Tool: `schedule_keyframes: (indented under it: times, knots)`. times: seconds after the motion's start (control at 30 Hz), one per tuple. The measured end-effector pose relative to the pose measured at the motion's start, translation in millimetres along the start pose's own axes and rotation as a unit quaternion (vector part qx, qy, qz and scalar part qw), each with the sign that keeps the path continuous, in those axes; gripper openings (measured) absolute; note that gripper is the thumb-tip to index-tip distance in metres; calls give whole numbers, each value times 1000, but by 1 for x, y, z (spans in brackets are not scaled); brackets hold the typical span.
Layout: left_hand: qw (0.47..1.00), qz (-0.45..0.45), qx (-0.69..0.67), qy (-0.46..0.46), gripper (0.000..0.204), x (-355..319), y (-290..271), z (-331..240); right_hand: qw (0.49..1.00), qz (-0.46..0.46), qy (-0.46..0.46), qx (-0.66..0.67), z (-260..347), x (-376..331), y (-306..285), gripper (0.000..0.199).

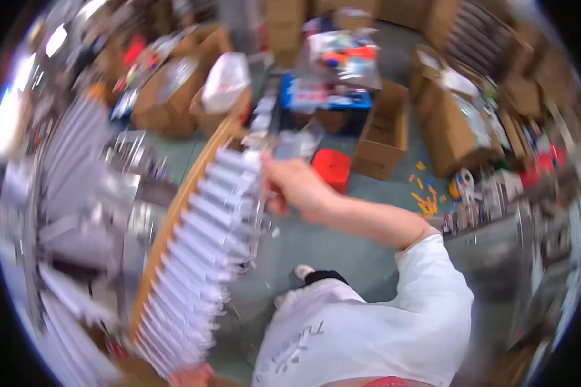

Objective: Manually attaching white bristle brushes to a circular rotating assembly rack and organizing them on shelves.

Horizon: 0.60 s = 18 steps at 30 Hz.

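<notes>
A long rack (pixel 200 258) with one wooden-coloured edge and several rows of white strips slants across the space before me. My right hand (pixel 297 184) is closed on its far end, with the arm stretched forward. At the lower border, my left hand (pixel 192 375) grips the near end, mostly cut off by the picture's edge. Motion blurs the rack, so the exact make of the strips is unclear.
Metal benches with pale folded sheets (pixel 77 148) stand on the left. Ahead are a red bin (pixel 331 169), an open cardboard box (pixel 382 138) and a blue crate (pixel 358 100). Orange scraps (pixel 427 203) lie on the floor, near a metal cabinet (pixel 490 258) at right.
</notes>
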<state>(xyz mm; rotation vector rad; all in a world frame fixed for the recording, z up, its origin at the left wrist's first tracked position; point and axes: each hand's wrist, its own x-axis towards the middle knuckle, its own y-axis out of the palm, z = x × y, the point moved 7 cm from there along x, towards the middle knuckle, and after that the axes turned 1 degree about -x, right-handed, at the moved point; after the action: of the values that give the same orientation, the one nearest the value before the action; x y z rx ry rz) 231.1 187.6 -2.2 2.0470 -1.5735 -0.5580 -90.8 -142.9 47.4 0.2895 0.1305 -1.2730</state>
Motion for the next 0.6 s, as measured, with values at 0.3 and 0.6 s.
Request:
schedule_keyframes:
  times: [0.3, 0.6]
  knots:
    - [992, -69, 87, -57, 44, -18, 1, -19, 990, 37, 4, 134, -4, 15, 36, 43]
    - [989, -136, 46, 35, 46, -25, -26, -53, 976, 187, 7, 107, 2, 81, 147, 39]
